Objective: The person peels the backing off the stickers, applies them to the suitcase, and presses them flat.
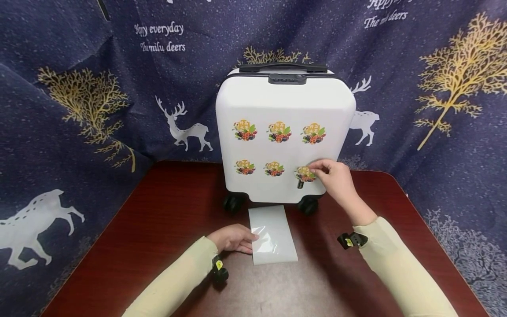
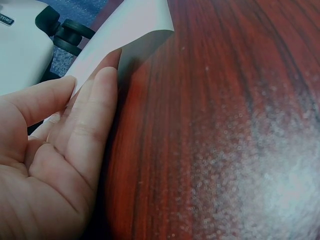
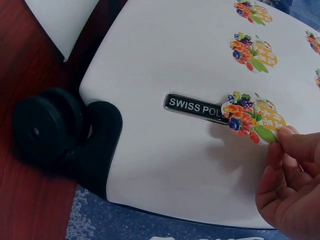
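A white suitcase (image 1: 277, 101) stands upright on the table, with several fruit-patterned stickers (image 1: 279, 132) in two rows on its front. My right hand (image 1: 334, 178) pinches one more such sticker (image 3: 252, 117) by its edge between thumb and fingers. That sticker is at the lower right of the suitcase front and overlaps the end of the dark "SWISS POL..." nameplate (image 3: 192, 106). Below the suitcase, my left hand (image 1: 236, 238) pinches the left edge of a glossy white backing sheet (image 1: 273, 237), thumb on top and fingers beneath. The sheet bends up from the table in the left wrist view (image 2: 135, 20).
The dark red wooden table (image 1: 178, 211) extends around the suitcase. Black caster wheels (image 1: 233, 202) sit at its lower corners, close to the sheet. Behind hangs a blue cloth (image 1: 158, 79) with deer and trees. A black wrist camera (image 1: 219, 269) is strapped to each sleeve.
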`<state>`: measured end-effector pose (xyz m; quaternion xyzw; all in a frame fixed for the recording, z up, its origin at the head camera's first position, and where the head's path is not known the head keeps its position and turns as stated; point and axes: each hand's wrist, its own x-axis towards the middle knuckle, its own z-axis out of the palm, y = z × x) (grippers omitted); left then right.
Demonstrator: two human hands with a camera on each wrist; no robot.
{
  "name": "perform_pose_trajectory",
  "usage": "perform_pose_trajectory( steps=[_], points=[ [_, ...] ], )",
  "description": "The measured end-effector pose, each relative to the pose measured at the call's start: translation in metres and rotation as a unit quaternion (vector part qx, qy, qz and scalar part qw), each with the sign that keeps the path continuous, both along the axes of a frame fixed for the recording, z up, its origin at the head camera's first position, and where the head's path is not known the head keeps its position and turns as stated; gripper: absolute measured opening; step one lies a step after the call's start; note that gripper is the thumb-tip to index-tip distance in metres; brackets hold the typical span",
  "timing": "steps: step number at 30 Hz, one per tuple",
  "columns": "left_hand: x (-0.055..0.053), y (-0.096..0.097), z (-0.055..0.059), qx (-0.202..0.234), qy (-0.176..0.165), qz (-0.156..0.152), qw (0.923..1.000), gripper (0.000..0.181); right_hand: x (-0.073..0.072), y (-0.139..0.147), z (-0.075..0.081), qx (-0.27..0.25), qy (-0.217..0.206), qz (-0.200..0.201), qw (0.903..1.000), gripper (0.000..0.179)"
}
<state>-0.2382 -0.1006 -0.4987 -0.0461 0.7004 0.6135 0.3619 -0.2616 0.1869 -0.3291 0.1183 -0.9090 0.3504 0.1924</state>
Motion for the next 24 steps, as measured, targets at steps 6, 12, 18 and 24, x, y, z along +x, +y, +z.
perform_pose_trajectory(
  steps=[6,12,18,24],
  points=[
    [0.000,0.000,0.001,0.000,-0.001,0.002,1.0000,0.013,-0.002,-0.001,-0.004,0.005,0.005,-0.001,1.0000,0.013],
    [0.001,0.000,0.001,0.000,-0.002,-0.001,1.0000,0.012,-0.002,-0.003,-0.009,0.000,0.022,-0.012,0.9997,0.012],
    [0.001,0.000,0.001,0.002,-0.002,-0.003,1.0000,0.013,0.000,-0.006,-0.013,-0.005,0.052,-0.019,0.9984,0.012],
    [0.001,0.000,0.001,0.002,0.003,-0.001,1.0000,0.013,0.000,-0.009,-0.016,-0.013,0.092,-0.033,0.9952,0.012]
  ],
)
